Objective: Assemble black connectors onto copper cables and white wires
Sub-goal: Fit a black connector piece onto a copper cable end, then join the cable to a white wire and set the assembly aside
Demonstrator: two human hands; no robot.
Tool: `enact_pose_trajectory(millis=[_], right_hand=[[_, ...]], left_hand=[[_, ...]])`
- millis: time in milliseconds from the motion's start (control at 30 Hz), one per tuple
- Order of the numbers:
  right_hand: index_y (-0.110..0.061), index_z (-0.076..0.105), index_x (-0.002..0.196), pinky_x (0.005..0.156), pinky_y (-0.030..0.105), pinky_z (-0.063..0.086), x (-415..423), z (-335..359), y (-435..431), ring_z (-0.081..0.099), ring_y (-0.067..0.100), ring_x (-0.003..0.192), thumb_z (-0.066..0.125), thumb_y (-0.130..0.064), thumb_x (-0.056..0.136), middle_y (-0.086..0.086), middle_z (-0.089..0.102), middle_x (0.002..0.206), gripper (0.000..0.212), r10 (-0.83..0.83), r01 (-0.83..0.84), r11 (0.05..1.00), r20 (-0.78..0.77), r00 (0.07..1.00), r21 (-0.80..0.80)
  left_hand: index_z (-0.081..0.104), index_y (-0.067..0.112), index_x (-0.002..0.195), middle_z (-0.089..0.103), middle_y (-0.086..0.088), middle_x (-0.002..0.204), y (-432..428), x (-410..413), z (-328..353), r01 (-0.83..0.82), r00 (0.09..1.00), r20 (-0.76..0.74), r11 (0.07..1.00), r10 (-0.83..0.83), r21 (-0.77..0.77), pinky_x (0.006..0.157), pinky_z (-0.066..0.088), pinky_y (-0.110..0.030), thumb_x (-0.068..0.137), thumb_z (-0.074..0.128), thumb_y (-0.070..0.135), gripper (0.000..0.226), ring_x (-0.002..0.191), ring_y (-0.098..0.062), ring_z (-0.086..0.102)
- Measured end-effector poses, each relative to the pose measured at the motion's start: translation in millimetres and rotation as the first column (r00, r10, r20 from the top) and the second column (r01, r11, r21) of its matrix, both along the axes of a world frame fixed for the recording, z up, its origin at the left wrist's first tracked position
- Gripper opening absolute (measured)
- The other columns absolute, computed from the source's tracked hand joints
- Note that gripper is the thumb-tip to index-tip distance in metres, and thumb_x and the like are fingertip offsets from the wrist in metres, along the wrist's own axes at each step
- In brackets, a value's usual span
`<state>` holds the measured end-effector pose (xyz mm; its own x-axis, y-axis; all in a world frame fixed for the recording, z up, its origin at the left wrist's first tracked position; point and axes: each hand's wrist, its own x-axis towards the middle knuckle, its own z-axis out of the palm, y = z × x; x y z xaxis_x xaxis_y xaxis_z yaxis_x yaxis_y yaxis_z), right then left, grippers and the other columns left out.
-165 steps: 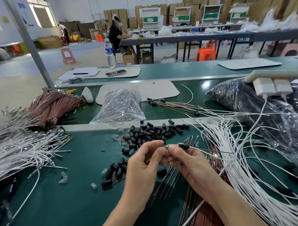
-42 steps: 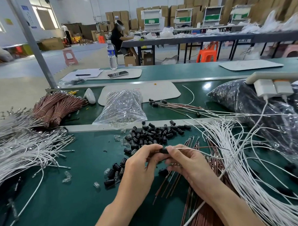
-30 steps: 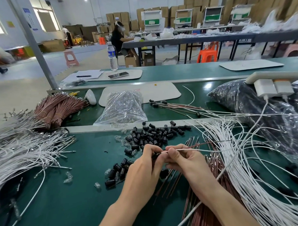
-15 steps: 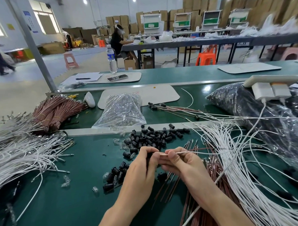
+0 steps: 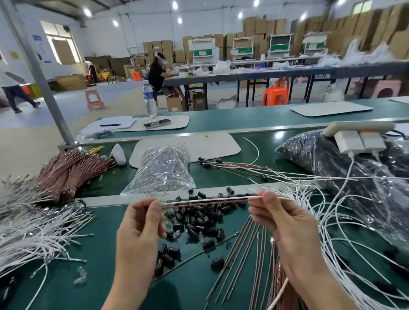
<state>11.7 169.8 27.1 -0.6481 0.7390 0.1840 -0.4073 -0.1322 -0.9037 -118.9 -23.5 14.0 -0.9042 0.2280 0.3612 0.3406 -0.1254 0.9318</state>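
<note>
Left hand [image 5: 141,229] and right hand [image 5: 284,224], fingers [image 5: 152,210] pinching, stretch one white wire [image 5: 207,199] with copper cable [image 5: 207,203] above the worktop [image 5: 64,299]. Few finished assemblies [image 5: 234,165] behind; many loose black connectors [image 5: 196,221] left. Early stage, likely.

Green bench [image 5: 64,296] fills the view, split by a pale metal strip [image 5: 103,201] running straight across. On the near side, black connectors [image 5: 201,222] lie scattered in the middle. Loose copper cables [image 5: 246,246] fan out just right of them. White wires [image 5: 355,261] are heaped at the right, and a left wire heap [image 5: 27,233] sprawls at the other edge. Beyond the strip there's a tied copper bundle [image 5: 72,168] at the left, then a clear bag [image 5: 163,172] and a white mat [image 5: 210,145]. Black-ended leads [image 5: 234,166] lie beside them, with a big dark-filled bag [image 5: 326,164] at the right.
</note>
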Motion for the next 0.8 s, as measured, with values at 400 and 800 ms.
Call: enact_pose_trajectory(millis=[400,800], right_hand=[[0.007,0.053,0.126,0.071,0.032,0.061,-61.7,73.7,125.5,0.075,0.029,0.091,0.061,-0.045,0.092,0.019,0.077,0.098,0.063,0.133,-0.112,0.991,0.482,0.866,-0.072],[-0.019,0.062,0.107,0.066,0.028,0.058,-47.9,8.0,97.0,0.071,0.018,0.074,0.049,-0.025,0.107,0.001,0.079,0.083,0.015,-0.028,-0.002,0.998,0.44,0.897,0.069]], left_hand=[[0.027,0.01,0.153,0.065,-0.015,0.119,127.6,-93.1,94.0,0.164,0.97,0.233,0.901,-0.072,-0.402,0.076,0.062,-0.036,0.098,0.065,0.031,0.07,0.084,-0.02,0.07],[0.054,0.017,0.118,0.063,-0.004,0.119,107.4,30.0,5.4,-0.106,0.829,-0.148,0.107,-0.539,-0.989,0.081,0.046,-0.037,0.102,0.05,0.044,0.032,0.108,-0.031,0.063]])
